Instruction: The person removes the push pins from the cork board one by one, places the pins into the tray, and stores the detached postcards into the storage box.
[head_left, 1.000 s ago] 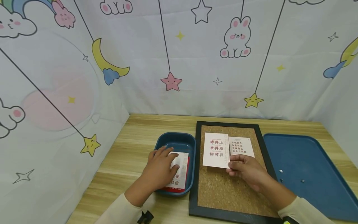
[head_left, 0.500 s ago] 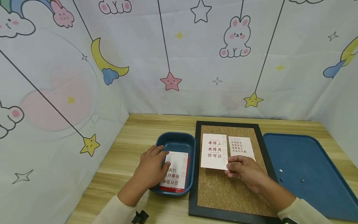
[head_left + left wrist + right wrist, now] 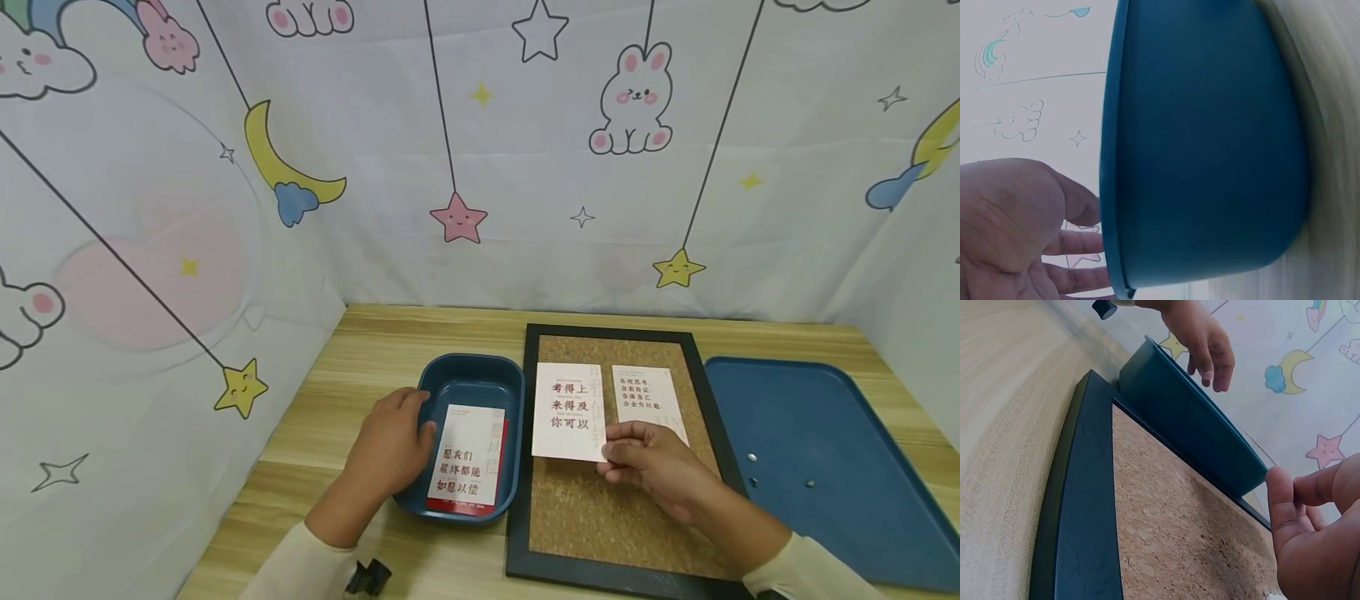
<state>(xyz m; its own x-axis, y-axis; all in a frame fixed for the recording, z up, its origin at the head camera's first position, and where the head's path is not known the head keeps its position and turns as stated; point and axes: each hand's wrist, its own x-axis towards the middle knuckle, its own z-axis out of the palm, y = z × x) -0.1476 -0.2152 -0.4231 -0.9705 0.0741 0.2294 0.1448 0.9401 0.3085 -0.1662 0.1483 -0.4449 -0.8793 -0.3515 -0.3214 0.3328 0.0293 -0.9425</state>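
Observation:
My right hand (image 3: 652,462) pinches the lower right corner of a white card (image 3: 567,411) with red and dark printed characters, between thumb and fingers. That card is over the upper left of a cork board (image 3: 600,508). Beside it on the board lies a second white card (image 3: 649,398), its lower part behind my right hand. My left hand (image 3: 393,442) is at the left rim of a blue bin (image 3: 517,379), fingers loosely bent and holding nothing. In the left wrist view its fingers (image 3: 1079,242) reach behind the bin's edge. Inside the bin lies a white card (image 3: 468,454) over something red.
A flat blue tray (image 3: 825,417) stands right of the board, bearing several small shiny pieces, perhaps pins (image 3: 753,457). The board has a raised black frame (image 3: 534,367). Behind the wooden table (image 3: 375,342) hangs a patterned white cloth (image 3: 525,275).
My left hand has moved left, from above the card in the bin to the bin's left rim. My right hand has shifted its card slightly left and down, away from the second card.

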